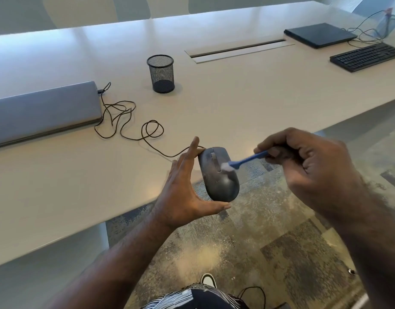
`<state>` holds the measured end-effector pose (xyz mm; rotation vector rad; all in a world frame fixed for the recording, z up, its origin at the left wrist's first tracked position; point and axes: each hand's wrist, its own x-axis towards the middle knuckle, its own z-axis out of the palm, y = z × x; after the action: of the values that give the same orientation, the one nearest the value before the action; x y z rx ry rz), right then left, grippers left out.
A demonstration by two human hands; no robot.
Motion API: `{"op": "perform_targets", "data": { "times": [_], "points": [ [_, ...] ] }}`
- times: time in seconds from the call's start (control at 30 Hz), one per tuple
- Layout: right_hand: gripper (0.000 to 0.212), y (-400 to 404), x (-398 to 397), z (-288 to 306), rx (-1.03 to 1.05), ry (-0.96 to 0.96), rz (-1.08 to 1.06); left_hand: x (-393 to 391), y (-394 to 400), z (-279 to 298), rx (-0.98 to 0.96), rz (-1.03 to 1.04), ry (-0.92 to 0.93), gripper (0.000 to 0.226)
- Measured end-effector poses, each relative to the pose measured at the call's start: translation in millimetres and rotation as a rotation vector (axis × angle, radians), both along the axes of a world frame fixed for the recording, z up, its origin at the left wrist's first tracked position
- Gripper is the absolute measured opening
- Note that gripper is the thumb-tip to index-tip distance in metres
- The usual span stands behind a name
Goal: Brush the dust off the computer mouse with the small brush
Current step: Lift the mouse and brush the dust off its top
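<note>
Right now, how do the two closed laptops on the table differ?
The silver laptop lies near, at the left; the black laptop lies far right, beyond the keyboard. The silver one looks larger in view. Both are shut, flat on the table, with cables beside them.

A dark grey mouse (218,175) with pale dust is seen, and a blue brush (247,160) with white bristles. The counter (214,103) is off-white; on it a black mesh cup (161,73), silver laptop (42,112), black laptop (320,35) and black keyboard (366,56) are shown.
</note>
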<state>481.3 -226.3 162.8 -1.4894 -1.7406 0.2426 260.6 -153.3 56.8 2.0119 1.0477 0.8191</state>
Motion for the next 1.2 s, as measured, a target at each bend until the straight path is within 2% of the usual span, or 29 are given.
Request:
{"op": "perform_targets", "data": {
  "times": [0.1,0.2,0.33,0.53,0.63,0.73,0.83,1.03,1.2],
  "points": [
    [0.023,11.1,-0.6,-6.1,0.069,0.061,-0.065,1.6,-0.6,-0.7,-0.010,-0.005,-0.013,0.139],
    [0.025,18.5,-4.1,-12.0,0.044,0.001,-0.075,3.1,-0.3,-0.3,-0.005,-0.012,-0.017,0.139],
    [0.034,15.9,-8.0,-13.2,-0.016,-0.149,0.013,1.8,2.2,0.1,0.011,-0.003,-0.014,0.139],
    [0.042,4.3,2.0,0.5,-0.063,-0.154,0.107,-2.0,3.1,-3.5,0.011,0.006,0.044,0.139],
    [0.037,4.7,-0.3,1.4,-0.016,-0.117,0.078,-0.1,2.9,-2.9,0.017,0.002,0.065,0.139],
    [0.031,3.8,-8.7,0.3,0.006,-0.160,0.051,2.1,2.3,-1.3,0.022,-0.008,0.058,0.139],
    [0.033,-0.2,-16.6,0.8,-0.030,-0.248,0.098,1.4,3.0,-0.6,0.015,0.004,0.058,0.139],
    [0.032,-0.7,-17.3,6.0,0.007,-0.225,0.108,0.7,2.2,0.1,0.018,-0.005,0.076,0.139],
    [0.034,2.9,-23.7,5.8,-0.021,-0.308,0.128,1.1,2.0,3.1,0.024,-0.002,0.079,0.139]
  ]
}}
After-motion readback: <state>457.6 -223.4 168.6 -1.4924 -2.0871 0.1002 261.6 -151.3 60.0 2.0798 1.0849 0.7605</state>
